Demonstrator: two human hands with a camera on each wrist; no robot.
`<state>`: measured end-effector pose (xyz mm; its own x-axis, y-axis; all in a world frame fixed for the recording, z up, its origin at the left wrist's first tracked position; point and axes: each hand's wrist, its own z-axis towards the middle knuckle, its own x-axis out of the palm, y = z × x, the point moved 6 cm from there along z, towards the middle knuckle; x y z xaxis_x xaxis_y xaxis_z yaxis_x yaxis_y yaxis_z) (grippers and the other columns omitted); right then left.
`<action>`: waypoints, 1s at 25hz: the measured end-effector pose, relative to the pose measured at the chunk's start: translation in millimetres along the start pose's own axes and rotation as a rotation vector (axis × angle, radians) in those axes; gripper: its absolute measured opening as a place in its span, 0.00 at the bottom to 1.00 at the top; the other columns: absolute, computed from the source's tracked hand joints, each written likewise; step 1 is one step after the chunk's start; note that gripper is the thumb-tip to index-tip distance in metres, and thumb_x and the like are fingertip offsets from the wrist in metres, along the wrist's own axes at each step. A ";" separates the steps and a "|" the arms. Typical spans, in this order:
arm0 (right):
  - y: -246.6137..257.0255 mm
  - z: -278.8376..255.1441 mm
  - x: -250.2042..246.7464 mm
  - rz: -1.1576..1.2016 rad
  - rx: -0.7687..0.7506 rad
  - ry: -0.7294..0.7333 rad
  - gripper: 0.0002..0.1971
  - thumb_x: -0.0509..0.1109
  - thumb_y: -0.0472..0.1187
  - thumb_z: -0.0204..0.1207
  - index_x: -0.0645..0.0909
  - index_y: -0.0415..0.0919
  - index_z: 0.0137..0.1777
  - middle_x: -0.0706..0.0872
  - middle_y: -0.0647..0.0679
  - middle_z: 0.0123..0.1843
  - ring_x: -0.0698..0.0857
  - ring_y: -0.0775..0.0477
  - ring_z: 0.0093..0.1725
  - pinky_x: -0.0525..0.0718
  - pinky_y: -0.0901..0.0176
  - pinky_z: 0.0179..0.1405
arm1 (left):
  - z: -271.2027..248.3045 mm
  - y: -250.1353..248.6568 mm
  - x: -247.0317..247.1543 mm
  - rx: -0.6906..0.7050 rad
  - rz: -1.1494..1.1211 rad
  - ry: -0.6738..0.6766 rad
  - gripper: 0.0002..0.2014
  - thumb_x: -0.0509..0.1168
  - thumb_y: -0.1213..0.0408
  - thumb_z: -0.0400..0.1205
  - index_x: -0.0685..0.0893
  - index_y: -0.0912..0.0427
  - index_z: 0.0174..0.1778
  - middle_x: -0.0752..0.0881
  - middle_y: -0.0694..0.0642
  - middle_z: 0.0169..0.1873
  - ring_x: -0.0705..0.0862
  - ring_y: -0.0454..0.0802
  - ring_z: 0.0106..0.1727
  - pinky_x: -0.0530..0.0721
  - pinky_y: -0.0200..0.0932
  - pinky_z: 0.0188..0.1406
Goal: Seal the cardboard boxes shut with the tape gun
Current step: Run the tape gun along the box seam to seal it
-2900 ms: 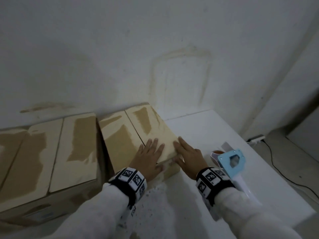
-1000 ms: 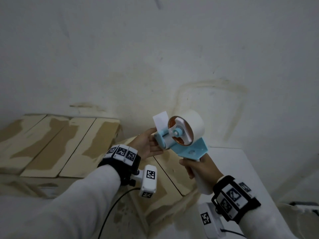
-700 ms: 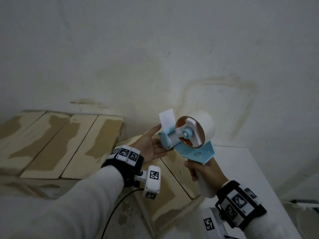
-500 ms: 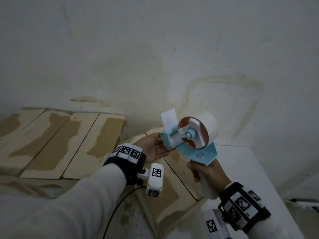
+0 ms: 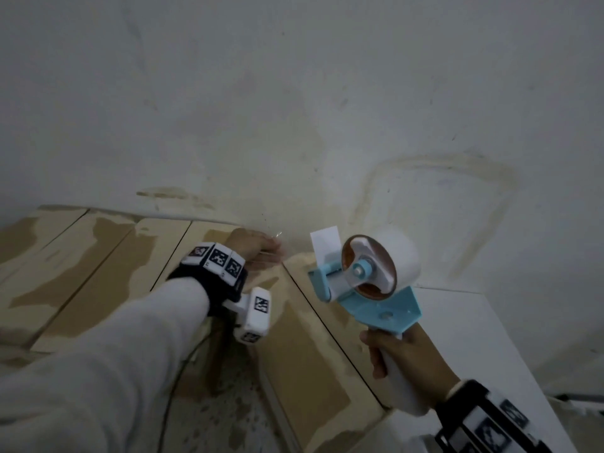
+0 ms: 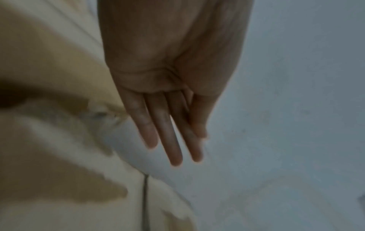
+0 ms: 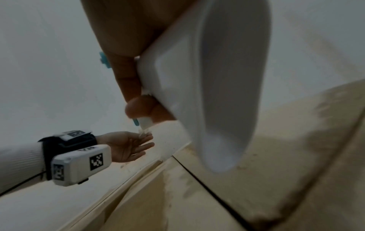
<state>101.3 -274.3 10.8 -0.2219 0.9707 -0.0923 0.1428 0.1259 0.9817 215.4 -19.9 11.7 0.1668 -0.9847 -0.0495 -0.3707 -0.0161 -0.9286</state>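
Note:
My right hand (image 5: 397,358) grips the white handle (image 7: 207,93) of the blue tape gun (image 5: 369,282) and holds it upright above the nearest cardboard box (image 5: 294,354). A white tape roll sits on the gun, and a short tape flap (image 5: 325,245) sticks up at its front. The box's two top flaps lie closed, with a dark seam between them. My left hand (image 5: 258,253) hovers open over the box's far end by the wall, left of the gun. Its fingers (image 6: 171,140) are straight and hold nothing. In the right wrist view the left hand (image 7: 128,145) shows an empty palm.
More closed cardboard boxes (image 5: 81,273) stand side by side to the left. The white table (image 5: 474,338) runs on to the right of the nearest box. A stained white wall (image 5: 327,125) rises directly behind the boxes. A thin cable hangs under my left wrist.
Earlier both hands pressed the box flaps while the gun lay on the table. The right hand then raised the gun. My left hand has now drawn away from the gun's front toward the wall.

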 end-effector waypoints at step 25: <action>-16.1 -4.6 -17.3 -0.322 0.180 0.057 0.06 0.72 0.43 0.74 0.82 0.46 0.49 0.90 0.42 0.32 0.87 0.42 0.26 0.80 0.59 0.25 | 19.0 51.4 22.0 -0.004 0.440 0.076 0.11 0.65 0.70 0.81 0.84 0.69 0.58 0.86 0.66 0.58 0.83 0.52 0.46 0.87 0.46 0.45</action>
<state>98.4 -294.1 -2.7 -0.3354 0.8633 -0.3772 0.2236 0.4619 0.8583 217.4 -39.1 -44.2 -0.0757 -0.9079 -0.4123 -0.3950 0.4069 -0.8236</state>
